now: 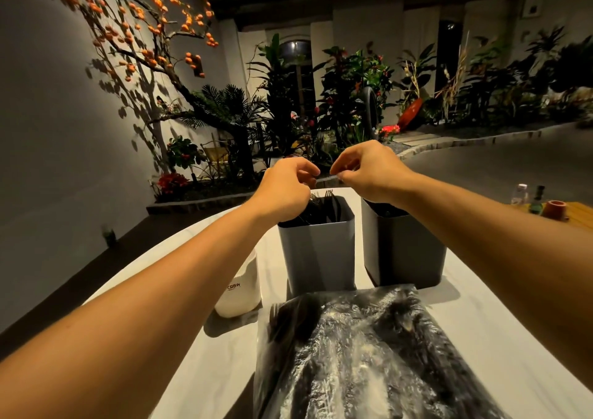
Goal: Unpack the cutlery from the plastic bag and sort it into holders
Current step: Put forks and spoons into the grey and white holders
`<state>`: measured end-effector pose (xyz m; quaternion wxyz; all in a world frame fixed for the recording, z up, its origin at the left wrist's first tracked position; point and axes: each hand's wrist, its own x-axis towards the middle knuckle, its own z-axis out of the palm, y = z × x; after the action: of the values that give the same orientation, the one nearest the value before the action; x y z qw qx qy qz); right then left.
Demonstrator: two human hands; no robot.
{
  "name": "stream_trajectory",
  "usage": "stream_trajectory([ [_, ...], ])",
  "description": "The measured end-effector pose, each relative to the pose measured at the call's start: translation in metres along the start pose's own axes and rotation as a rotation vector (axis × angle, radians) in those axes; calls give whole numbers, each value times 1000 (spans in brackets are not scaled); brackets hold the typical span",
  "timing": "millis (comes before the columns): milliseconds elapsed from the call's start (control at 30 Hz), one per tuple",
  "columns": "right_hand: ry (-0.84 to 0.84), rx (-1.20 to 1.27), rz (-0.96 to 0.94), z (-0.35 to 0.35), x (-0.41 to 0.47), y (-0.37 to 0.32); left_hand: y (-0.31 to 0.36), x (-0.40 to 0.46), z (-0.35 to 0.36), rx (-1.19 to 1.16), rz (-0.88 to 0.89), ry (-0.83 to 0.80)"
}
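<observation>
Nearest, the plastic bag (pixel 369 354) lies flat on the white table (pixel 500 332), well short of both hands, with dark cutlery packed inside it; pieces cannot be told apart through the crinkled film, so most of the stock appears unsorted. Just beyond the bag stand two tall grey holders side by side. The left holder (pixel 317 251) sits directly beneath the left hand (pixel 284 191) and already carries black forks (pixel 324 207), tines up, just under and beside the curled fingers (pixel 308 170). The right holder (pixel 402 251) sits under the right wrist; its contents are in shadow, cannot tell what it holds. A white container (pixel 240 290) marked CRBW stands beside the left forearm, below and behind those fingers. The right hand (pixel 369 174) hovers level with the left, fingertips (pixel 335 170) nearly meeting those of the left above the fork holder. Both hands are narrowly curled as if pinching; whether anything thin is held between them cannot be told. Judgement: the step in hand is seating or tidying forks in the left holder, early-to-mid task. Next move likely calls for bringing a hand back to the bag, opening it, and drawing out one kind of piece at a time. Farther off: bottles (pixel 529 197) on a wooden surface, then plants (pixel 353 91).
</observation>
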<state>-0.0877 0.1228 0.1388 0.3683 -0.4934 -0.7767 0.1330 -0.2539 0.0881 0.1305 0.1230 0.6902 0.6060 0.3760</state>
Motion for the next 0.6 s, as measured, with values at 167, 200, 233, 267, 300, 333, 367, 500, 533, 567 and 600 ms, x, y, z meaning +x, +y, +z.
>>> stream_trajectory([
  [167,-53,59,-27,-15,-29,-20,20,-27,-11,-8,62,-17],
  [200,-62,75,-28,-19,-38,-24,22,-36,-13,-12,63,-21],
  [233,-77,91,-26,-22,-49,-27,24,-46,-14,-18,61,-35],
  [267,-102,106,-26,-26,-61,-31,26,-59,-16,-23,57,-57],
  [300,-134,120,-21,-29,-74,-35,28,-71,-18,-22,56,-84],
  [333,-174,129,-14,-32,-85,-38,29,-82,-19,-12,58,-116],
  [367,-208,134,-11,-35,-102,-42,31,-100,-19,17,61,-154],
  [500,-268,140,-22,-43,-148,-52,37,-157,-20,103,53,-314],
  [533,-281,142,-24,-45,-160,-54,38,-172,-21,120,45,-369],
  [567,-299,149,-24,-45,-170,-56,39,-184,-21,139,43,-435],
  [600,-330,156,-24,-45,-183,-58,40,-199,-21,155,45,-501],
])
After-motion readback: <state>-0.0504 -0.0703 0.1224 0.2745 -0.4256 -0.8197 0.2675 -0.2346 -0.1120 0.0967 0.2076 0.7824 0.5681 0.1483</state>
